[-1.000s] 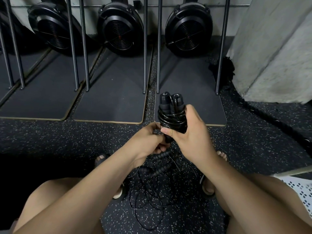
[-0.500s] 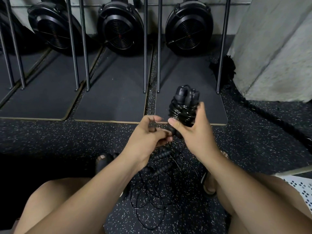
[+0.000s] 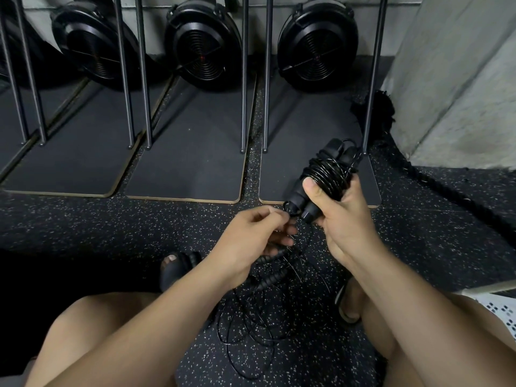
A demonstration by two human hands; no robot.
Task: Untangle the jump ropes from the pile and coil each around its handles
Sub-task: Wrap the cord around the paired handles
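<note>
My right hand (image 3: pixel 342 219) grips a black jump rope bundle (image 3: pixel 325 174), two handles side by side with thin cord coiled round them, tilted up to the right. My thumb presses on the coils. My left hand (image 3: pixel 259 236) is just left of the bundle's lower end, with fingertips pinching the cord end by the handle tips. Below my hands, on the floor between my feet, lies a loose pile of black jump ropes (image 3: pixel 251 317) with ribbed handles (image 3: pixel 269 277) and tangled thin cord.
Dark speckled rubber floor (image 3: pixel 83 224). Three black mats (image 3: pixel 190 152) with upright metal bars and fan wheels (image 3: pixel 203 51) stand ahead. A thick black rope (image 3: pixel 435 185) runs along the concrete pillar (image 3: pixel 460 93) at right. A white perforated seat edge (image 3: pixel 499 308) shows at lower right.
My right hand has carried the coiled bundle up and to the right and tilted it. My left hand has followed, still at the bundle's lower end.
</note>
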